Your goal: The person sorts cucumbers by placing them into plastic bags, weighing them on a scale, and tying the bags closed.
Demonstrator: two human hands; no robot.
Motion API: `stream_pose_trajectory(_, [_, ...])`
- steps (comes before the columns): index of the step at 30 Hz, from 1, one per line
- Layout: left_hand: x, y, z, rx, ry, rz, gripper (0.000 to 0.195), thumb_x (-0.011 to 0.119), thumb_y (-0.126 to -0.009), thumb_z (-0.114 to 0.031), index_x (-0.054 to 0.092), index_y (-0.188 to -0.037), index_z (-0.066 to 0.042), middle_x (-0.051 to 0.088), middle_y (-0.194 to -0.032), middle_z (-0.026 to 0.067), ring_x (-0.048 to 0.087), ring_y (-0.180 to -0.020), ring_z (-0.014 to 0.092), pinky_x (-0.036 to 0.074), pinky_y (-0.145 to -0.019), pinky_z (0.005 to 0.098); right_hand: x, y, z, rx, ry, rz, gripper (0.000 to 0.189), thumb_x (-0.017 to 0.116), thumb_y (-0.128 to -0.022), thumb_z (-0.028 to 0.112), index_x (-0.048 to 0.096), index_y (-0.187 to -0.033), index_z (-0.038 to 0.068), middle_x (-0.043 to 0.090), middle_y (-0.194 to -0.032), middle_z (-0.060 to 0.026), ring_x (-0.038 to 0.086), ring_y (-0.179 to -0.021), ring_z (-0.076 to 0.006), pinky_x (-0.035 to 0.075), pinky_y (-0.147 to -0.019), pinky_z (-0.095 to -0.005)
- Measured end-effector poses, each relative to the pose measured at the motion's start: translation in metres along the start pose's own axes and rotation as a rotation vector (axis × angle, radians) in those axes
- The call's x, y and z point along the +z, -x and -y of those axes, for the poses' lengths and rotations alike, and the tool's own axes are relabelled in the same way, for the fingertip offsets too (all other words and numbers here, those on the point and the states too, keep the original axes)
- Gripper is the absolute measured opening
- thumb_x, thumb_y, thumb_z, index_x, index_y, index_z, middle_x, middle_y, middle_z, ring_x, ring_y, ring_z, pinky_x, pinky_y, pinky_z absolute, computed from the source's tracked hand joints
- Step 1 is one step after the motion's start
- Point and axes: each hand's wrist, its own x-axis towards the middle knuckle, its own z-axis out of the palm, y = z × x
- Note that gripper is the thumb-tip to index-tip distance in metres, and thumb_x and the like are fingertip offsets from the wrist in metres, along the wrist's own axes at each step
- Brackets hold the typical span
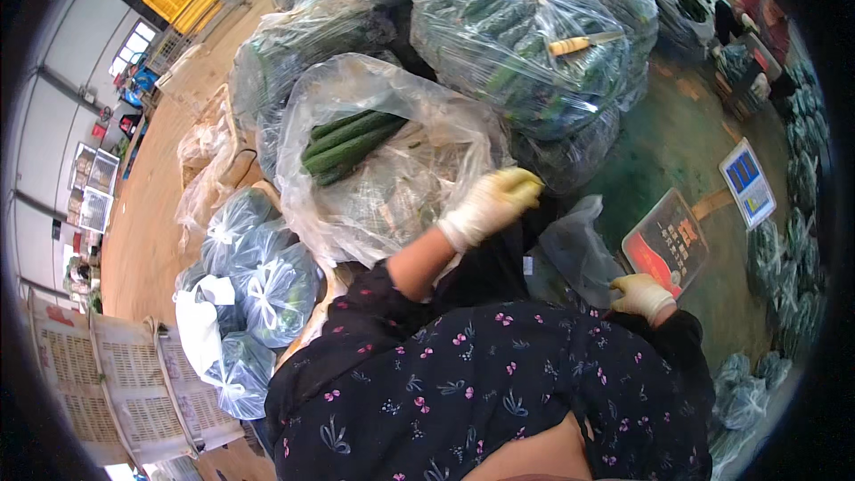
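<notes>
My left hand (497, 204), in a pale glove, is raised beside the rim of a large open clear plastic bag (394, 207); its fingers are blurred and I see nothing in them. Inside that bag lie several cucumbers (354, 140). My right hand (641, 295), also gloved, holds the edge of a small clear plastic bag (578, 257) that hangs limp beside a scale's platform (666, 240) with a printed cover. The scale's display panel (748, 184) stands further right.
Large filled bags (494, 27) stand ahead, one with a wooden-handled knife (574, 45) on top. Knotted bags (274, 294) are piled at left, near plastic crates (127, 374). More packed bags (805, 147) line the right. A person (765, 20) is at upper right.
</notes>
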Motion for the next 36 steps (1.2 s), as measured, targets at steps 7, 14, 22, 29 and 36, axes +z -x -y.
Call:
stream_pose_trajectory(7, [-0.212, 0.006, 0.060, -0.394, -1.314, -0.469, 0.055, 0.069, -0.068, -0.026, 0.050, -0.118, -0.009, 0.060, -0.107, 0.0130, 0.057, -0.100, 0.031, 0.047, -0.082, 0.0432, 0.005, 0.000, 0.010, -0.004, -0.034, 0.021, 0.054, 0.068, -0.070, 0.037, 0.061, -0.114, 0.008, 0.066, -0.101, -0.0160, 0.061, -0.096, -0.0325, 0.047, -0.084, -0.0374])
stream_pose_trajectory(14, [-0.267, -0.001, 0.057, -0.813, -1.470, -0.152, 0.081, 0.080, -0.057, -0.030, 0.042, -0.126, -0.011, 0.053, -0.123, 0.0124, 0.051, -0.116, 0.029, 0.043, -0.093, 0.0405, 0.008, -0.001, 0.030, -0.020, -0.075, -0.057, 0.048, 0.065, -0.071, 0.038, 0.063, -0.107, 0.007, 0.065, -0.097, -0.0179, 0.061, -0.093, -0.0346, 0.048, -0.082, -0.0396])
stream_pose_trajectory(22, [-0.231, 0.032, 0.044, -0.838, -1.077, 0.015, 0.076, 0.074, -0.059, -0.037, 0.046, -0.120, 0.000, 0.062, -0.105, 0.0203, 0.061, -0.098, 0.030, 0.048, -0.084, 0.0338, 0.011, -0.002, 0.023, 0.012, -0.099, -0.090, 0.046, 0.065, -0.071, 0.034, 0.063, -0.108, 0.006, 0.065, -0.097, -0.0183, 0.061, -0.093, -0.0345, 0.047, -0.082, -0.0395])
stream_pose_trajectory(29, [-0.210, 0.074, 0.045, -0.892, 0.299, -0.149, 0.042, 0.067, -0.073, -0.019, 0.054, -0.110, -0.004, 0.060, -0.083, 0.0089, 0.058, -0.069, 0.019, 0.049, -0.063, 0.0298, 0.010, -0.006, 0.027, -0.033, -0.105, -0.114, 0.046, 0.064, -0.072, 0.033, 0.062, -0.109, 0.005, 0.065, -0.096, -0.0184, 0.061, -0.092, -0.0347, 0.047, -0.082, -0.0398])
stream_pose_trajectory(36, [-0.219, 0.055, 0.048, -0.713, -0.366, -0.272, 0.039, 0.068, -0.067, -0.023, 0.061, -0.100, -0.004, 0.063, -0.082, 0.0095, 0.059, -0.072, 0.022, 0.048, -0.069, 0.0337, 0.003, 0.001, 0.033, -0.059, -0.077, -0.128, 0.046, 0.064, -0.072, 0.033, 0.062, -0.108, 0.005, 0.065, -0.094, -0.0187, 0.061, -0.091, -0.0353, 0.047, -0.081, -0.0406])
